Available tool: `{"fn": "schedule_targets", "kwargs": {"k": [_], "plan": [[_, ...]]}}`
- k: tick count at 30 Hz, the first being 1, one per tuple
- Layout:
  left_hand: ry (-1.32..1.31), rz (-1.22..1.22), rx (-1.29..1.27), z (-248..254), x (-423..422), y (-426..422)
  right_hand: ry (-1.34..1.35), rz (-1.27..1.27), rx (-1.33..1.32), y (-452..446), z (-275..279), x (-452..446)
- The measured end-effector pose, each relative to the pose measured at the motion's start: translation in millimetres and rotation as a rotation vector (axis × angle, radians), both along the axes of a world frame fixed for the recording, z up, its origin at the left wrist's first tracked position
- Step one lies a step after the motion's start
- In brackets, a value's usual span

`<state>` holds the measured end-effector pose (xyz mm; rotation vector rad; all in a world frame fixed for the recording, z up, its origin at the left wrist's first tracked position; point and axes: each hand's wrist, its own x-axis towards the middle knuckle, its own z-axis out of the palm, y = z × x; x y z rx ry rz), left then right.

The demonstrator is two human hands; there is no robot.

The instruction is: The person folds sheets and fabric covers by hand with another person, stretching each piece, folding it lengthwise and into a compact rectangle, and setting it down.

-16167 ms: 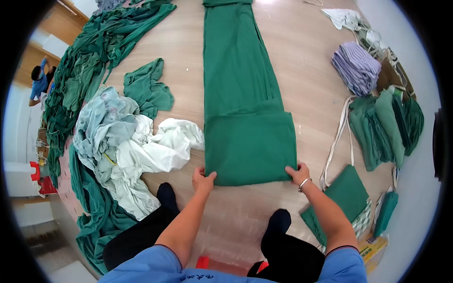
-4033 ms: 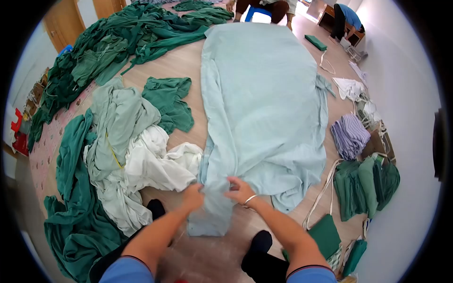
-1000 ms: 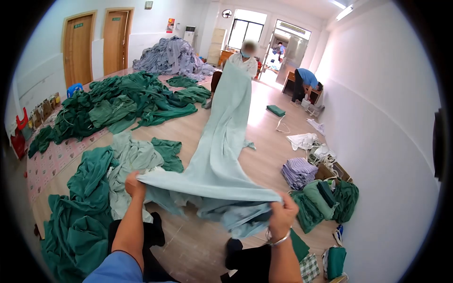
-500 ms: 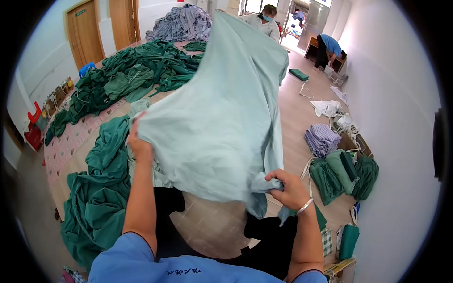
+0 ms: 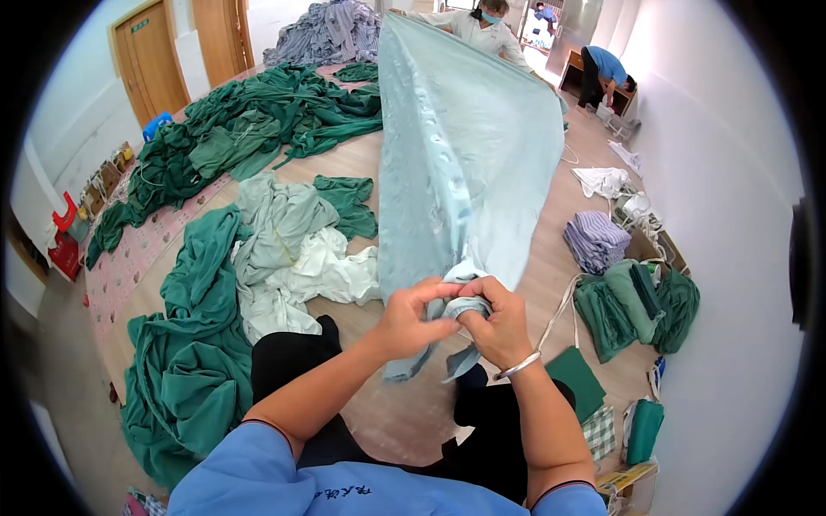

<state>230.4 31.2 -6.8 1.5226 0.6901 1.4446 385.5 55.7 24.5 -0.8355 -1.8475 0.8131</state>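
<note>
Both hands are raised above the floor at the near end of a broad, thin, pale blue-green cloth sheet (image 5: 508,155). The left hand (image 5: 404,320) reaches inward, forearm angled up and across, fingers curled against the bunched cloth, thumb and forefinger parted; whether it is closed on the cloth cannot be told. The right hand (image 5: 503,322), with a smooth silver-coloured metal bangle (image 5: 519,366) at the wrist, is bent tight, pinching a twisted fold between thumb and forefinger. Thumbs point toward each other, close together.

Concealed: most lower fingers of both hands and the exact winding of cloth between them. At the sheet's far end, a co-worker in a white cloth shirt (image 5: 489,36) is partly covered by it, with the head cut off at the top; that person's grip is hard to make out.

Position: the sheet is suspended between the wearer and the co-worker. Its long axis runs away from the wearer, widening from the gathered near end; short tails droop below the hands. Left of the sheet lies crumpled white cloth (image 5: 340,271); right of it, apart, a folded purple-striped cloth stack (image 5: 596,241).
</note>
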Motion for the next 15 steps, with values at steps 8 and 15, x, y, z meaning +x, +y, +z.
{"fn": "schedule_targets", "kwargs": {"k": [8,15], "plan": [[-0.240,0.343,-0.255,12.6,-19.3,9.2,-0.442,-0.445,0.406,16.6,-0.9,33.9],[-0.422,0.298,-0.221,36.0,-23.2,1.7,-0.335,-0.632,0.438,31.9,3.3,74.0]]}}
